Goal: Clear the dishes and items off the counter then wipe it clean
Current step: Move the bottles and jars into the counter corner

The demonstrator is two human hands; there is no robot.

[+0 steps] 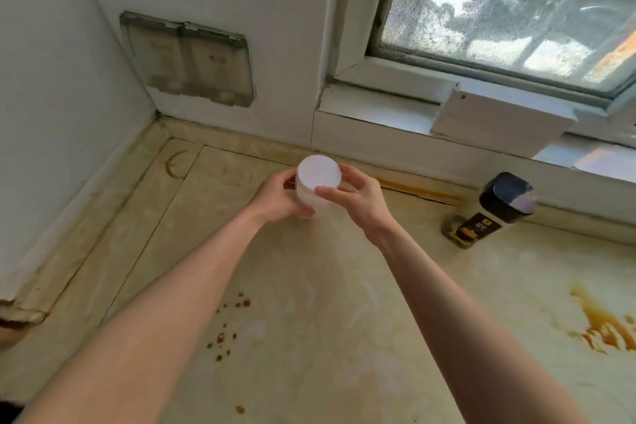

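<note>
So you've got the white jar [308, 195] toward the back of the counter [309, 286], not far from the wall corner. Your left hand [275, 198] is wrapped round the body and your right hand [358, 198] has thumb and fingertips pinching the rim of its lid [319, 171]. I can't tell if the base is sitting on the counter or just off it, because your left hand hides it

My guess is it's smooth plastic: light, stiff and not fragile, but a bit slick. Whether it's full I can't say, so don't assume it weighs nothing. I'd carry it by the body and not by the lid, since a loose lid could come away and drop the rest. One hand round the middle should be plenty

The dark-lidded jar [488, 213] over by the window sill [395, 107] looks more like glass, so probably heavier and breakable; take that one low around the body. The brown spill [605, 323] and the drips [227, 327] may be sticky, so keep the jars out of them
</note>
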